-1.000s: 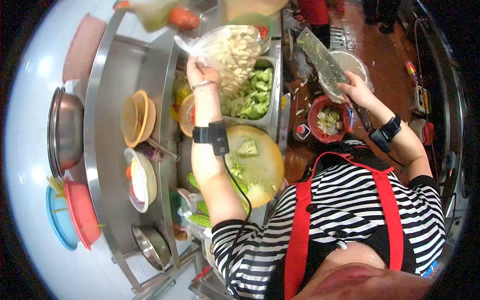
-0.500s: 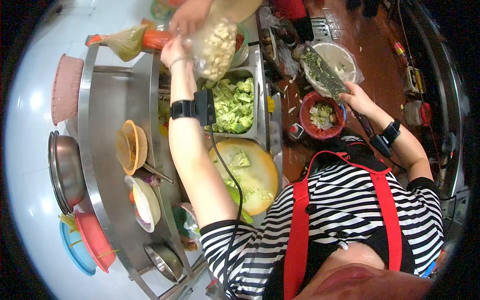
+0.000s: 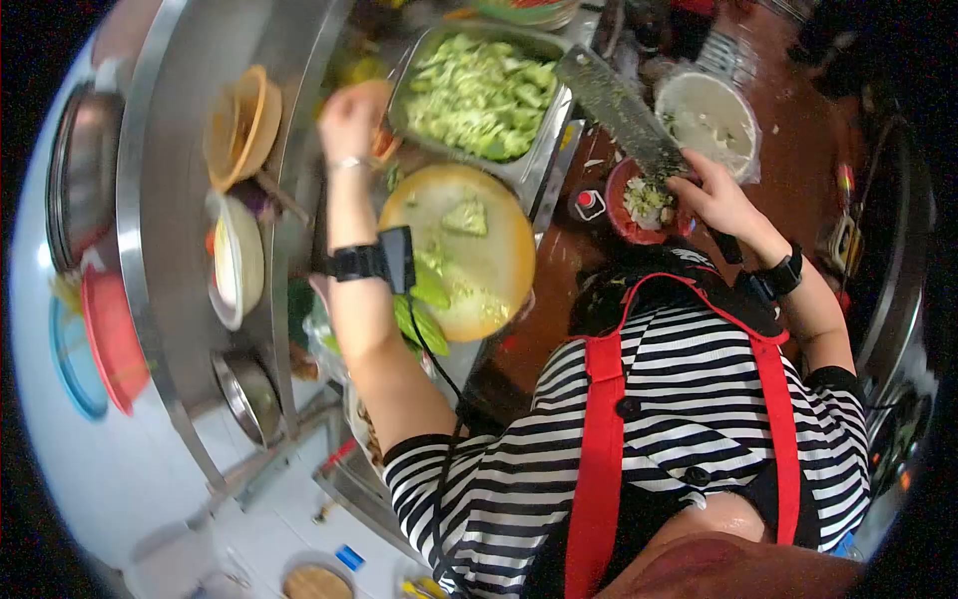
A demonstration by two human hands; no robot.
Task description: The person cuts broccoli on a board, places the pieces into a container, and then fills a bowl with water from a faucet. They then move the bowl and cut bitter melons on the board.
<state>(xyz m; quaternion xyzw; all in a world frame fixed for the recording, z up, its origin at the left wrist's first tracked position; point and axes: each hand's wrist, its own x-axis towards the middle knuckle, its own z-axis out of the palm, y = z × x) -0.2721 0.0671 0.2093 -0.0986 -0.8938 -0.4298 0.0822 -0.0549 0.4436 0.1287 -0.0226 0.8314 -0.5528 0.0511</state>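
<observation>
My right hand [image 3: 717,198] is closed round the handle of a cleaver [image 3: 624,115], its broad blade flecked with green bits. My left hand [image 3: 351,125] is blurred by motion at the near side of the steel pan, beside an orange-brown rounded thing [image 3: 382,112]; its fingers look curled, but what they hold, if anything, I cannot tell. Chopped green vegetable fills the steel pan [image 3: 552,133]. Below it lies a round cutting board [image 3: 509,262], wet and pale, with a broccoli-like piece [image 3: 466,217] and green scraps on it. Green leafy pieces [image 3: 424,314] lie at the board's edge.
A red basin [image 3: 616,215] with vegetable scraps and a lined white bucket [image 3: 709,95] stand on the floor. On the shelf at left are an orange bowl [image 3: 264,125], a white bowl [image 3: 249,265] and a steel bowl [image 3: 247,399].
The view has turned and shifted. My left hand has come away from the bag of pale pieces and the other person's hand, both now out of view. The cleaver stays in my right hand.
</observation>
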